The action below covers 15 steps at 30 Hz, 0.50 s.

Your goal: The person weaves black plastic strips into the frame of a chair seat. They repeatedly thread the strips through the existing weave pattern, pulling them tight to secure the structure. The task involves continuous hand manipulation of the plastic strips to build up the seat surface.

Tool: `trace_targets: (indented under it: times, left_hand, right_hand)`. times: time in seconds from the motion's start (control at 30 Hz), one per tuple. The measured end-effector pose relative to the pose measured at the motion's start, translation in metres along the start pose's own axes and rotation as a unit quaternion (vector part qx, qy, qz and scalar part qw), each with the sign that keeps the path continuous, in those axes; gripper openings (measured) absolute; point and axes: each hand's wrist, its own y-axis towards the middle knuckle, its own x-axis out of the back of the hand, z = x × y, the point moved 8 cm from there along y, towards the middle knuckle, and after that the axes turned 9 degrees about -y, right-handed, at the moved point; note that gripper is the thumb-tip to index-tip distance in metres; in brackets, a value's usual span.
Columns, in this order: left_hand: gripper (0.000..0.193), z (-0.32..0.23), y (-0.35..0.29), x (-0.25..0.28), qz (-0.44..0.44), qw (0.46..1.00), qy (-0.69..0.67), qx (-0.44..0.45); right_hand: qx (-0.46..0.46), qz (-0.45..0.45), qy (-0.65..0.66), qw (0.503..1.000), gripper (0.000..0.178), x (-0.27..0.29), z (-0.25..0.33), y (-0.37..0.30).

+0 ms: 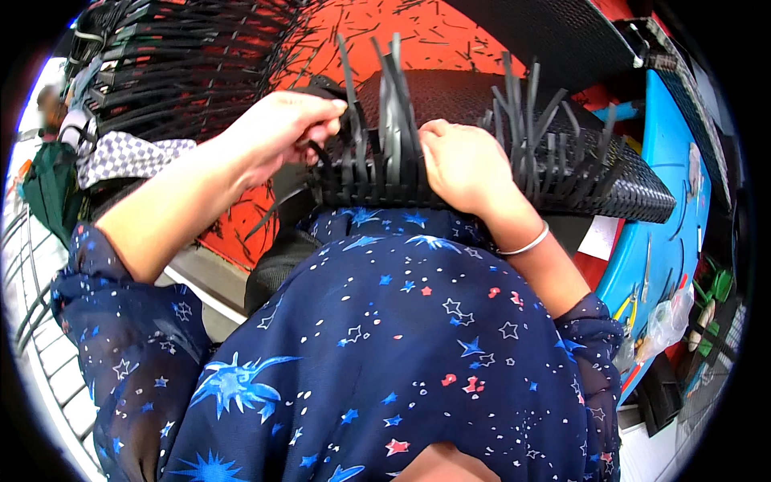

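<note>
A black woven panel point(642, 189) lies across in front of my body, with loose flat black strips point(395, 128) standing up along its near edge. My left hand point(293, 128) is closed at the panel's left end, thumb and finger pinched on a thin black strip. Further right, my right hand point(467, 167) is closed against the middle bunch of strips, its fingertips partly hidden behind them. More loose strips point(530, 120) fan out to the right of that hand, some cut short and others long.
Black strip scraps litter the red floor point(450, 32). At left are a large bundle of black strips point(185, 64) and a checkered cloth point(132, 157). A blue table point(671, 132) on the right carries yellow-handled pliers point(626, 315) and a clear plastic bag point(668, 321).
</note>
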Motion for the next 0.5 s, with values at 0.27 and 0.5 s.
trace_targets:
  times: [0.27,0.5]
  left_hand:
    - [0.024,0.029,0.019,0.017,0.008,0.984,0.178,0.024]
    - [0.018,0.035,0.028,0.011,0.105,0.983,0.144,-0.036]
  right_hand:
    - [0.021,-0.013,-0.024,0.999,0.039,-0.003,0.002,0.000]
    - [0.023,-0.007,-0.027,0.999,0.039,-0.002,0.002,0.000]
